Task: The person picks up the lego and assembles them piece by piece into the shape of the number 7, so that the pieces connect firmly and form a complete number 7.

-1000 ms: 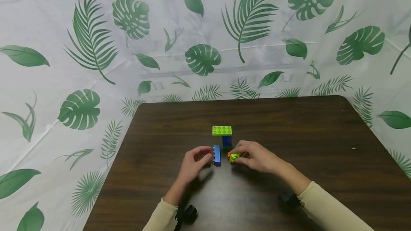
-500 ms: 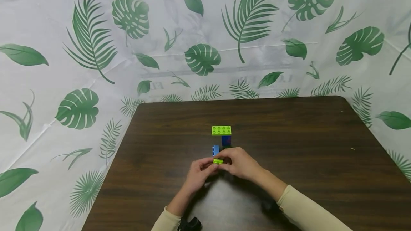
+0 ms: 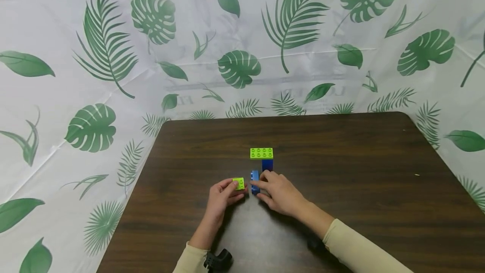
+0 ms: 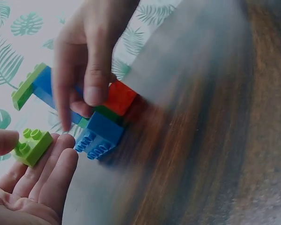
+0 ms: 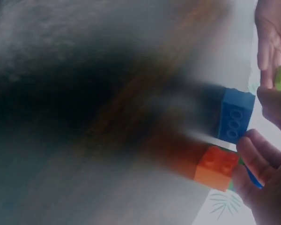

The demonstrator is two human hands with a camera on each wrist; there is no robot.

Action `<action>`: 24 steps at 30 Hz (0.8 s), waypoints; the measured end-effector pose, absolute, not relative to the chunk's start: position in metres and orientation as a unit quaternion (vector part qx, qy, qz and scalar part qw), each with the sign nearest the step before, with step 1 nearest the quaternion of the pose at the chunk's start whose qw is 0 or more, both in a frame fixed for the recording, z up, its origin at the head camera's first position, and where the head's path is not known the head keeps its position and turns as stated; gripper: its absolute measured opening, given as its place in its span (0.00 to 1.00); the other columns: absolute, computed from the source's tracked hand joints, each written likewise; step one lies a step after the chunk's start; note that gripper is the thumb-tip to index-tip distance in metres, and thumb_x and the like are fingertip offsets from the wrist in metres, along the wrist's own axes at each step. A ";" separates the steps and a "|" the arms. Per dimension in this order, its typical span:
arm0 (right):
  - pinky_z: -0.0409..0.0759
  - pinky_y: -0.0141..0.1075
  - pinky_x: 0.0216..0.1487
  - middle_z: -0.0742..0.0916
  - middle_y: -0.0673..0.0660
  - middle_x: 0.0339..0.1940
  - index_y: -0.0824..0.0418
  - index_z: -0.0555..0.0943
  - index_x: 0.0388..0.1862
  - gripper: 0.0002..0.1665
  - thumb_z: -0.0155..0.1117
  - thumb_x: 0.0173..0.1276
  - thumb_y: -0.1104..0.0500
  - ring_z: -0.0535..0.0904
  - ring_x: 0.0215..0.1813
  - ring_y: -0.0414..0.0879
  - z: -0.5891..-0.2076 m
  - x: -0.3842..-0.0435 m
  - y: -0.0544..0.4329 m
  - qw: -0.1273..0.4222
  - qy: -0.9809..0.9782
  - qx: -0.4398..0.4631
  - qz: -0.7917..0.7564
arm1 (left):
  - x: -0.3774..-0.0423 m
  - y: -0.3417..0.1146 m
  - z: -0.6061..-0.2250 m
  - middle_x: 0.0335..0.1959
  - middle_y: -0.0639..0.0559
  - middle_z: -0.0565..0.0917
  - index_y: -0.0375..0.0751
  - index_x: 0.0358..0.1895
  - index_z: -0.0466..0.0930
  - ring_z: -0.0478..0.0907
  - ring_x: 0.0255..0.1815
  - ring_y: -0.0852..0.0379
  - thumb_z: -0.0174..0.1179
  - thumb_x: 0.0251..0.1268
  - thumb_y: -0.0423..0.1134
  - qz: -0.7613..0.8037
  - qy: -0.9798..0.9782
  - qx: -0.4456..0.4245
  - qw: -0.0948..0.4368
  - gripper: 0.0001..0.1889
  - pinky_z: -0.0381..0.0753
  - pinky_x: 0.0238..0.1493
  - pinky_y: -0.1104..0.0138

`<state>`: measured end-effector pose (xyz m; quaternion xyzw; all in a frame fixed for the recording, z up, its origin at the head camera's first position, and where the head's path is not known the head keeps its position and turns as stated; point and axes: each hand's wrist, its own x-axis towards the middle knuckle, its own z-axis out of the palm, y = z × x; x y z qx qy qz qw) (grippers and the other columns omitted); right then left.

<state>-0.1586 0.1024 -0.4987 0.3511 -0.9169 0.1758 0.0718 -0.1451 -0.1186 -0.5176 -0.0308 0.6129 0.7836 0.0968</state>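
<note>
My left hand (image 3: 219, 199) pinches a lime-green toy building brick (image 3: 238, 183) with studs, thumb on one side, fingers beneath. Just right of it, a long blue brick (image 3: 252, 188) lies on its side, studs toward the left. My right hand (image 3: 282, 193) is at this blue brick, its index finger reaching over it; firm contact is unclear, and nothing shows in its grasp. Behind stands a blue column (image 3: 267, 164) bearing a lime-green studded plate (image 3: 261, 153). An orange brick (image 5: 218, 166), hidden by my right hand in the head view, sits beside a green piece (image 4: 108, 115) near the column.
The brown wood-grain table (image 3: 341, 159) runs back to a white leaf-print sheet (image 3: 242, 33). A tiny pale speck (image 3: 417, 175) lies at the right. A black wrist camera (image 3: 219, 259) sits on my left wrist.
The lime-green brick went from my right hand to my left, which drew it slightly left. My right hand moved left, let it go and now hovers at the blue brick.
</note>
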 end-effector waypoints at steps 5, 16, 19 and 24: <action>0.72 0.37 0.40 0.80 0.48 0.42 0.52 0.86 0.50 0.18 0.70 0.64 0.46 0.72 0.40 0.41 -0.502 -0.156 0.104 0.082 -0.924 0.325 0.183 | -0.148 -0.121 -0.519 0.47 0.28 0.82 0.22 0.53 0.76 0.84 0.47 0.39 0.60 0.71 0.41 0.787 0.606 -0.040 0.110 0.21 0.83 0.47 0.56; 0.75 0.32 0.27 0.85 0.44 0.31 0.50 0.83 0.41 0.11 0.73 0.59 0.53 0.70 0.23 0.34 -0.502 -0.153 0.110 0.055 -0.938 0.258 0.223 | -0.149 -0.124 -0.524 0.46 0.31 0.84 0.23 0.55 0.75 0.84 0.47 0.41 0.60 0.71 0.43 0.789 0.598 -0.042 0.135 0.23 0.82 0.48 0.56; 0.78 0.35 0.30 0.87 0.46 0.37 0.52 0.85 0.47 0.14 0.70 0.63 0.53 0.74 0.26 0.35 -0.498 -0.151 0.111 0.016 -0.938 0.254 0.234 | -0.150 -0.123 -0.524 0.46 0.31 0.84 0.24 0.55 0.76 0.85 0.46 0.42 0.60 0.71 0.43 0.792 0.594 -0.045 0.136 0.22 0.83 0.47 0.57; 0.82 0.42 0.36 0.88 0.48 0.44 0.51 0.86 0.51 0.15 0.66 0.66 0.52 0.81 0.36 0.40 -0.496 -0.151 0.113 -0.012 -0.951 0.227 0.211 | -0.154 -0.119 -0.517 0.46 0.31 0.84 0.25 0.56 0.75 0.86 0.44 0.45 0.59 0.72 0.42 0.801 0.579 -0.058 0.141 0.22 0.84 0.45 0.58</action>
